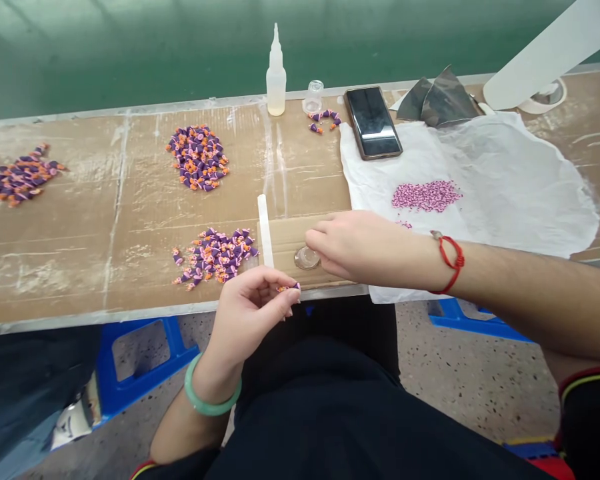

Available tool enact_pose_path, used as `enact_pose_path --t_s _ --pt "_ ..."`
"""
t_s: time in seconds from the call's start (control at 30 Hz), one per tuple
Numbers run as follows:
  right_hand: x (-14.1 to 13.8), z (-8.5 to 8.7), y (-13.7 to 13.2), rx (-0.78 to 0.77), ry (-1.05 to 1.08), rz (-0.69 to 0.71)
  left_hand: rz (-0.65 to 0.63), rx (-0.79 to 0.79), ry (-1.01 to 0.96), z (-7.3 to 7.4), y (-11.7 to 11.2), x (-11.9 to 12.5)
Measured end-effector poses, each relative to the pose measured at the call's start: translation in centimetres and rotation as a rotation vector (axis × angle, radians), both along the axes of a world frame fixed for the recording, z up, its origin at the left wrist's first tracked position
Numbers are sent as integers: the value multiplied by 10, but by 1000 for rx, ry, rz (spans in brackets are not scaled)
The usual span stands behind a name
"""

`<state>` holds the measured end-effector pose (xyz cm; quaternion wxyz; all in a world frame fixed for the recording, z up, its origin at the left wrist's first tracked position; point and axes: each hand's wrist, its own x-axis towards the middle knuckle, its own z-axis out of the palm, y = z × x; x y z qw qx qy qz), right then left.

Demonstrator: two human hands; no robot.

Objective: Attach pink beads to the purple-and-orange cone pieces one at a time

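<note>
My left hand (253, 310) pinches a small purple, pink and orange clay figure (289, 288) between thumb and fingertips at the table's front edge. My right hand (347, 247) is closed, its fingertips pointing down at a small round clear dish (307, 258) on a cardboard piece (285, 233). Whatever its fingers may hold is hidden beneath the hand. Just left of the cardboard lies a white strip (265, 230). A pile of similar figures (220, 255) spreads beside my left hand. Tiny pink pieces (427, 196) lie on a white sheet (510, 187) beyond my right wrist.
Two more figure piles, one mid-table (199, 158) and one far left (24, 177), lie on the brown table (150, 227). Along the back stand a dropper bottle (276, 80) and a clear cap (313, 95). A phone (373, 123) and a tape roll (545, 97) are farther right.
</note>
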<state>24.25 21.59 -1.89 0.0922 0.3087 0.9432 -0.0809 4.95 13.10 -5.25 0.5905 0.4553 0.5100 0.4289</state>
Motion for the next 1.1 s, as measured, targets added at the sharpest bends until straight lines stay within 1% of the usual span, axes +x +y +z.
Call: enact_pose_path --t_s 0.07,0.13,0.2,0.3,0.33,0.37,0.43,0.6,0.73,0.9,1.1 --pt "2 2 0 -33 72 -34 20 -1 -44 -1 -1 1" --pt "5 7 -2 -124 221 -111 68 4 -117 -2 -2 3" --pt "9 12 -7 -322 419 -222 123 21 -211 -2 -3 6" --pt "11 20 -19 -697 665 -366 162 65 -314 0 -5 11" --pt "11 22 -23 -783 712 -389 162 78 -329 1 -6 13" --pt "11 23 -26 -834 743 -395 159 88 -341 2 -7 14" --pt "11 24 -32 -848 772 -381 147 97 -363 4 -8 16" --pt "12 25 -38 -792 776 -359 135 117 -402 5 -12 20" --pt "12 27 -40 -782 816 -365 147 128 -366 7 -13 21" --pt "10 30 -42 -727 818 -343 156 130 -311 7 -13 21" --pt "10 32 -43 -657 809 -297 132 158 -395 6 -13 23"
